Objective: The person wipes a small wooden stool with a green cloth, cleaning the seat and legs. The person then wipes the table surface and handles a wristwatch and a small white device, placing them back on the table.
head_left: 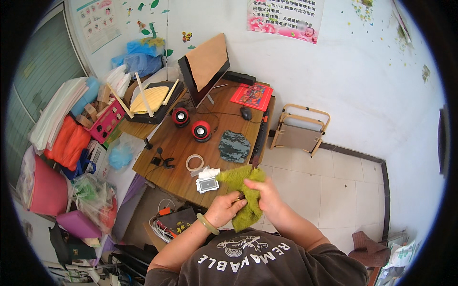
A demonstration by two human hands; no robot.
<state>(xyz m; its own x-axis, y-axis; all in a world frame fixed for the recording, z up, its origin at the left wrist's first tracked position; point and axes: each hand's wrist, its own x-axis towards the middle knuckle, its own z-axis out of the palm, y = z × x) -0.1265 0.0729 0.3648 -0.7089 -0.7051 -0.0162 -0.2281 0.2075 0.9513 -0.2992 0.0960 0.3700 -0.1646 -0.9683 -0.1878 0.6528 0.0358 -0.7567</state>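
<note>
A fuzzy olive-green cloth [248, 217] hangs in front of my chest at the desk's near right corner. My right hand [269, 195] is closed on it, thumb pressed on top. My left hand [224, 209], a pale bangle on its wrist, pinches a small dark brown piece [241, 196] at the cloth's left side. A slim brown end [255, 162] shows beyond the cloth's top; whether both brown parts belong to one object is hidden. Close by on the wooden desk [181, 157] lie playing cards [208, 185], a white crumpled tissue [209, 172] and a tape roll [194, 162].
Farther back stand two red-and-black speakers [201, 130], a monitor [202, 81] draped with brown paper, a mouse [245, 113] and a camouflage cloth [234, 146]. A router [150, 101] and piled bags sit left. A folding stool [300, 131] stands by the wall.
</note>
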